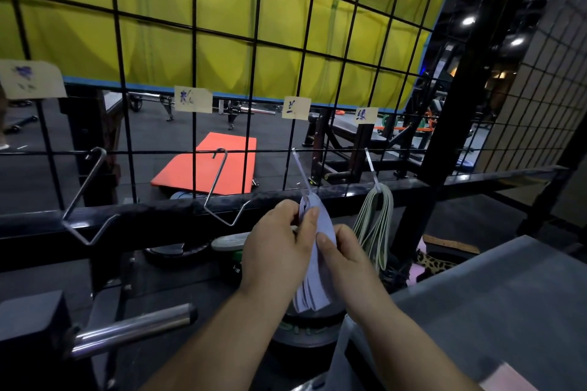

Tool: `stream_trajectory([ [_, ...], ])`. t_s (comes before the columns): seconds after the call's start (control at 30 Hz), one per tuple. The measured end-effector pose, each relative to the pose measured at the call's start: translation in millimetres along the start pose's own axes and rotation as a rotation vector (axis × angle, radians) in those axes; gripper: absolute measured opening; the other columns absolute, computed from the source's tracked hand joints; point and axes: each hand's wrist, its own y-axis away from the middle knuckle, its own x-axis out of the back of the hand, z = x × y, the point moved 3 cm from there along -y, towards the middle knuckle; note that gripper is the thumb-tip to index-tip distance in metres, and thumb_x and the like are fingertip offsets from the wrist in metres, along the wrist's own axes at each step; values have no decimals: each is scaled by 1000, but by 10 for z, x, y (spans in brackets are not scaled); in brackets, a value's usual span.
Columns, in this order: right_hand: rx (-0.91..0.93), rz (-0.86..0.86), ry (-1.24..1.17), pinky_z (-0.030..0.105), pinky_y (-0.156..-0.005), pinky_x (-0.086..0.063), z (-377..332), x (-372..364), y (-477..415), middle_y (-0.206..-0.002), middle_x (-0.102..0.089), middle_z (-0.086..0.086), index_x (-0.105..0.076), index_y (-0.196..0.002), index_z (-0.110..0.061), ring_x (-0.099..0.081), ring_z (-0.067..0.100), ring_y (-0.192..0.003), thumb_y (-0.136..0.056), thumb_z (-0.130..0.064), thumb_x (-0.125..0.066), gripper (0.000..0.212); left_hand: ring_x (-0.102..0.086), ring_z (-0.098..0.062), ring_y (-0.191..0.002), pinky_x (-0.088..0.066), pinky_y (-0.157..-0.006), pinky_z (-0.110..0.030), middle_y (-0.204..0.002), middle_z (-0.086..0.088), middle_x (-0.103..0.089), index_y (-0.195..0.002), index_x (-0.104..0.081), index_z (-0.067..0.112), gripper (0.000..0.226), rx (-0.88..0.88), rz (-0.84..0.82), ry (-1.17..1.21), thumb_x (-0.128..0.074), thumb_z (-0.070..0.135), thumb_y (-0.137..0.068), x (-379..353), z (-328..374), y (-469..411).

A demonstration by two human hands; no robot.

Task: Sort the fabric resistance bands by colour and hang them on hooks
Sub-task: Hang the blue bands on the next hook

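The pale lilac bands (325, 225) hang as one bundle from the third hook (301, 171) on the wire grid (251, 51), under a paper label (295, 107). You hold this bundle with both hands. Your left hand (276, 251) pinches its upper part between thumb and fingers, and your right hand (346, 260) pinches its right edge a little lower.

Just beside it, the green bands (376, 225) hang on the last hook (371, 165), and no hand touches them. So two colours seem to be in place, though you have not yet released the lilac bundle.

The second hook (219, 187) and the first hook (85, 197) carry nothing, so I judge that two colours are left to hang. On the grey table (492, 295) at your right I cannot make out any loose bands.
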Motion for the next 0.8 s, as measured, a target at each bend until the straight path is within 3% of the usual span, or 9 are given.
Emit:
stream_trajectory([
  [0.1, 28, 20, 43, 30, -68, -43, 33, -7, -12, -77, -55, -4, -53, -92, -19, -50, 10, -69, -100, -36, -48, 19, -47, -11, -58, -30, -48, -24, -64, 3, -49, -72, -40, 21, 32, -12, 10, -34, -44, 45, -94, -32, 2, 15],
  [0.17, 63, 36, 63, 22, -65, -42, 35, -14, -13, -75, -54, -5, -52, -92, -18, -48, 6, -66, -100, -34, -49, 19, -43, -11, -57, -27, -48, -25, -65, 5, -45, -75, -38, 21, 30, -27, 30, -32, -42, 43, -94, -59, -17, 41],
  [0.23, 86, 39, 64, 13, -59, -40, 42, -34, -10, -74, -54, -8, -51, -92, -19, -48, -1, -62, -101, -31, -49, 15, -44, -10, -59, -31, -49, -26, -69, 6, -45, -82, -41, 21, 23, -19, 52, 1, -43, 39, -95, -112, -58, 85],
  [0.3, 83, 29, 38, 12, -60, -42, 76, -55, -9, -79, -57, -10, -50, -98, -22, -52, -4, -63, -101, -29, -49, 8, -54, -16, -69, -42, -55, -31, -79, 6, -53, -97, -47, 19, 17, 7, 60, 76, -43, 36, -96, -185, -115, 167],
  [0.37, 66, 11, 3, 13, -65, -47, 128, -74, 7, -93, -63, -10, -48, -110, -26, -62, -4, -74, -101, -29, -48, 9, -58, -19, -77, -47, -61, -33, -88, 5, -57, -110, -47, 19, 24, 17, 48, 113, -39, 38, -97, -271, -181, 285],
  [0.43, 42, -19, -28, 10, -70, -48, 172, -85, 45, -106, -65, -10, -49, -119, -28, -64, -5, -87, -102, -27, -46, 18, -57, -16, -79, -43, -60, -25, -91, 10, -55, -114, -46, 20, 32, 25, 38, 104, -36, 44, -96, -341, -245, 402],
  [0.6, -24, -89, -69, 3, -73, -43, 310, -109, 144, -109, -68, -8, -58, -122, -21, -62, -12, -90, -105, -25, -36, 28, -52, -9, -96, -45, -77, -31, -112, 12, -50, -139, -37, 20, 68, 26, 25, 47, -21, 63, -88, -435, -385, 610],
  [0.73, -54, -106, -83, 2, -77, -43, 421, -183, 193, -107, -66, -18, -55, -118, -33, -62, -14, -94, -106, -22, -33, 27, -57, -22, -102, -48, -81, -37, -118, -4, -58, -139, -40, 7, 75, 26, 5, 17, -24, 62, -91, -473, -432, 695],
  [0.8, -61, -112, -86, 5, -82, -44, 481, -221, 206, -112, -66, -14, -54, -117, -34, -62, -11, -98, -106, -20, -34, 27, -58, -25, -103, -51, -81, -42, -121, -6, -58, -139, -40, 5, 76, 36, 5, -4, -21, 62, -92, -479, -462, 715],
])
